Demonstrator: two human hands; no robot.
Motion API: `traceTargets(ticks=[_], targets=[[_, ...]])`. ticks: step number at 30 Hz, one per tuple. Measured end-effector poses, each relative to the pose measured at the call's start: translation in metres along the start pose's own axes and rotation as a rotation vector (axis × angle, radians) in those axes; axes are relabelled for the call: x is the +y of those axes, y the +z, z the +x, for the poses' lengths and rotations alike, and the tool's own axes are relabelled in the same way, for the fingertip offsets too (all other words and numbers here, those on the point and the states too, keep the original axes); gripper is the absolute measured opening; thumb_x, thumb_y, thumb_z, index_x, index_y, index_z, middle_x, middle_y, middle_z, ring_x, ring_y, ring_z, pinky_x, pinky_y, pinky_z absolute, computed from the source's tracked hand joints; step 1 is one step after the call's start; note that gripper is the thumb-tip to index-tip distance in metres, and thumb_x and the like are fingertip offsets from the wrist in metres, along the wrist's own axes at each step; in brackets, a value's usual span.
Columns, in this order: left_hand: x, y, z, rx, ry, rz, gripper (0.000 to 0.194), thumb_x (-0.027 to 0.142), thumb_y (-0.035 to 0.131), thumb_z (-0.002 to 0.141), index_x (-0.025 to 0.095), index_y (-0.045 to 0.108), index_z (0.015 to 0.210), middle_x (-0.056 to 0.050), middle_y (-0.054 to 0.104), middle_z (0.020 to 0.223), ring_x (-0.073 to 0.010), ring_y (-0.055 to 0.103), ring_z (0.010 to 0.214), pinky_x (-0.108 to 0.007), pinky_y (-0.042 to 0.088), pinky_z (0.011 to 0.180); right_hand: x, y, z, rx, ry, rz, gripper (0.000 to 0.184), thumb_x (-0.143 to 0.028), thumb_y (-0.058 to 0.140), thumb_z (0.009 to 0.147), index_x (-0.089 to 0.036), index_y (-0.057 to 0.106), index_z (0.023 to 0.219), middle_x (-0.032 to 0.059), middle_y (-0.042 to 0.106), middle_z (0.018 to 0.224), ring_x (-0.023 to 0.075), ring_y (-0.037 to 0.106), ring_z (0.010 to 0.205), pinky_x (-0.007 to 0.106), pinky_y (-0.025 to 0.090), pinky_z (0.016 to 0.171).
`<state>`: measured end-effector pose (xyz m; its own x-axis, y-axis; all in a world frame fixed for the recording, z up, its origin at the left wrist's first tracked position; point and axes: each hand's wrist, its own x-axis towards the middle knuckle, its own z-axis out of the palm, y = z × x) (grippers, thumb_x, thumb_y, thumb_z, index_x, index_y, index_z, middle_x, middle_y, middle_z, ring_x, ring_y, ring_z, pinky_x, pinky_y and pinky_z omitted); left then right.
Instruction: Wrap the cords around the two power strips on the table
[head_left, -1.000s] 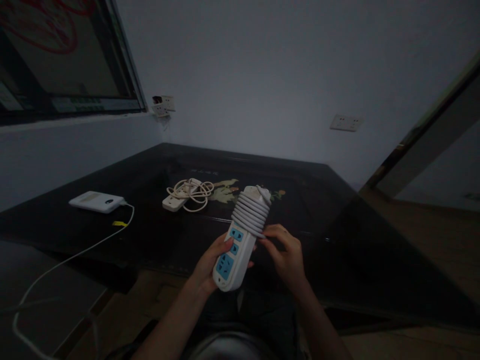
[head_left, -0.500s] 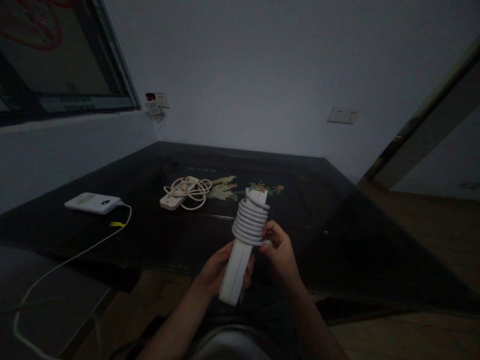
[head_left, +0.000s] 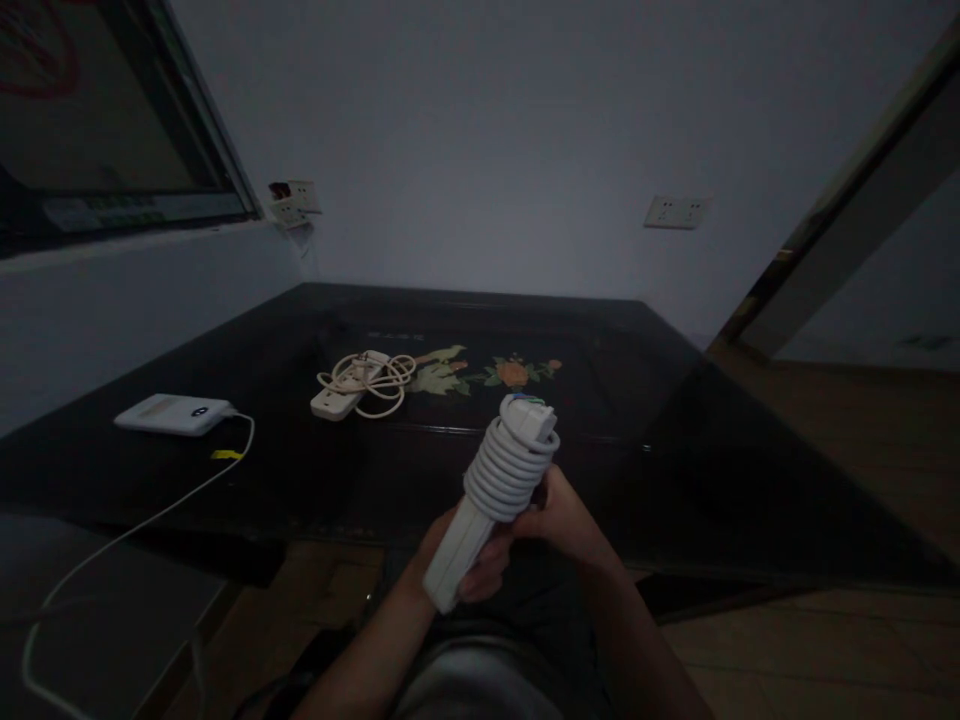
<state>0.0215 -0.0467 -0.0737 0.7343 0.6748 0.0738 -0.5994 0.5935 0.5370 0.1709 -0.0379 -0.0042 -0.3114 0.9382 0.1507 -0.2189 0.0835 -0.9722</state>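
A white power strip (head_left: 463, 545) with its grey-white cord (head_left: 508, 468) coiled tightly round the upper half is held in front of me, tilted up to the right, its back toward the camera. My left hand (head_left: 471, 566) grips the lower end of the strip from underneath. My right hand (head_left: 559, 515) is closed against the coil at its lower right side, fingers pressed on the cord. Both hands hover over my lap, just before the near edge of the dark table (head_left: 675, 480).
On the table lie a second power strip with a loose beige cord (head_left: 361, 382), a white power bank (head_left: 172, 413) with a white cable (head_left: 135, 520) trailing off to the left, and a flower decoration (head_left: 495, 373). Wall sockets (head_left: 675, 211) sit on the far wall.
The strip has been rotated so its blue sockets face away. Both hands dropped lower and closer to me, and the strip now tilts more to the right. The camera tilted down slightly.
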Motion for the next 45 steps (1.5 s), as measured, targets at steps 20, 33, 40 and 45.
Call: traceTargets(ticks=[20, 33, 40, 45], targets=[[0.021, 0.051, -0.016, 0.622, 0.387, 0.871, 0.068, 0.035, 0.073, 0.071, 0.020, 0.042, 0.130, -0.010, 0.058, 0.124, -0.0268, 0.055, 0.115, -0.039, 0.042, 0.099, -0.019, 0.009, 0.000, 0.088, -0.156, -0.512, 0.045, -0.032, 0.077, 0.067, -0.018, 0.061, 0.106, 0.0081, 0.065, 0.109, 0.0237, 0.059, 0.100, 0.035, 0.047, 0.085], [0.002, 0.049, -0.022, 0.668, 0.491, 0.441, 0.069, 0.061, 0.073, 0.061, 0.019, 0.059, 0.114, -0.010, 0.069, 0.103, -0.0291, 0.064, 0.099, -0.036, 0.051, 0.083, -0.017, 0.044, -0.026, 0.359, -0.047, -0.071, 0.036, -0.037, 0.066, 0.076, -0.024, 0.041, 0.098, -0.0101, 0.048, 0.056, 0.0075, 0.039, 0.042, 0.018, 0.031, 0.038], [-0.005, 0.022, -0.023, 0.721, 0.678, 0.587, 0.062, 0.061, 0.070, 0.065, 0.019, 0.061, 0.111, -0.010, 0.067, 0.108, -0.0294, 0.055, 0.116, -0.039, 0.039, 0.101, -0.017, 0.045, -0.027, 0.415, -0.065, 0.021, 0.037, -0.032, 0.072, 0.069, -0.022, 0.047, 0.094, -0.0070, 0.055, 0.063, 0.0080, 0.049, 0.048, 0.018, 0.040, 0.043], [-0.006, 0.014, -0.024, 0.770, 0.714, 0.663, 0.058, 0.056, 0.074, 0.063, 0.019, 0.063, 0.107, -0.010, 0.067, 0.108, -0.0300, 0.053, 0.117, -0.038, 0.039, 0.101, -0.014, 0.045, -0.028, 0.456, -0.078, -0.031, 0.029, -0.034, 0.071, 0.070, -0.020, 0.053, 0.089, -0.0025, 0.062, 0.066, 0.0087, 0.052, 0.048, 0.019, 0.041, 0.042]])
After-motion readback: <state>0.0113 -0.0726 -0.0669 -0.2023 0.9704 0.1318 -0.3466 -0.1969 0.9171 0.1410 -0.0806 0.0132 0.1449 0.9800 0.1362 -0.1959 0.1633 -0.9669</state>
